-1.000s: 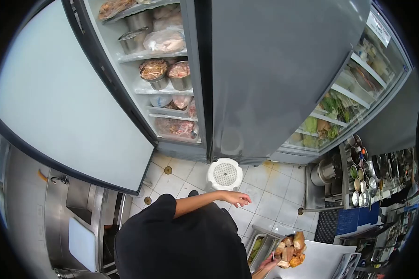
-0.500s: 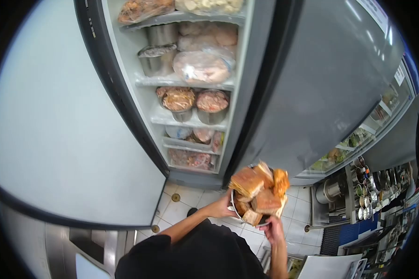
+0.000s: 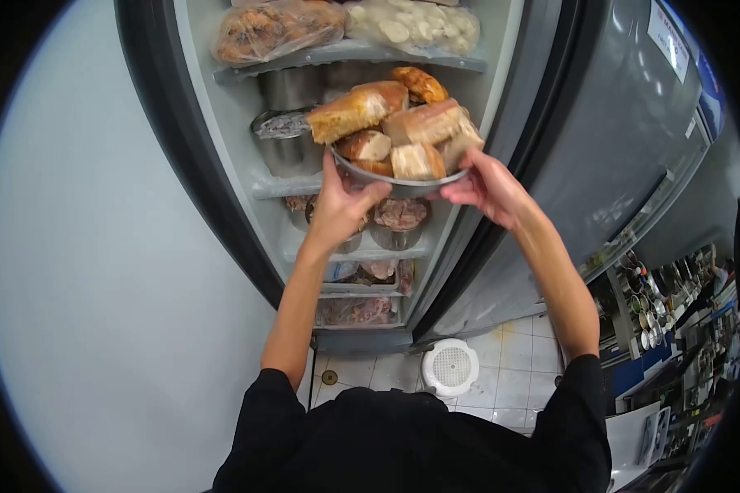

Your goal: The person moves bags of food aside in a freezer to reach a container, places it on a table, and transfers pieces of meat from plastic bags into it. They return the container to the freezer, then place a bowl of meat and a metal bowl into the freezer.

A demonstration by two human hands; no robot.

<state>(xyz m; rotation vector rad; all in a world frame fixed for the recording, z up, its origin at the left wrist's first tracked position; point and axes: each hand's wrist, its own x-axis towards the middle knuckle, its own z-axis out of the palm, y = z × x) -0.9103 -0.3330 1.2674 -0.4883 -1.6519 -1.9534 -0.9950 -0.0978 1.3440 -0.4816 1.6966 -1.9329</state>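
Observation:
A round metal bowl [image 3: 399,187] heaped with browned chunks of food [image 3: 423,123] is held up in front of the open fridge's upper shelves. My left hand [image 3: 341,205] grips its left rim, thumb along the near side. On the right rim my right hand [image 3: 489,187] has its fingers closed. Behind the bowl, a metal pot with a crinkled covering [image 3: 286,141] stands on the shelf, partly hidden. Bagged brown food [image 3: 279,31] and bagged pale pieces [image 3: 415,26] lie on the shelf above.
The fridge door [image 3: 140,271] stands open at the left. Lower shelves hold a pot of meat [image 3: 400,218] and bagged meat [image 3: 358,311]. A white stool [image 3: 450,367] stands on the tiled floor. Kitchenware racks [image 3: 649,316] are at the right.
Both hands have lifted the bowl up and leftward, from beside the fridge to in front of its upper shelves. The view has shifted, and the white stool now shows.

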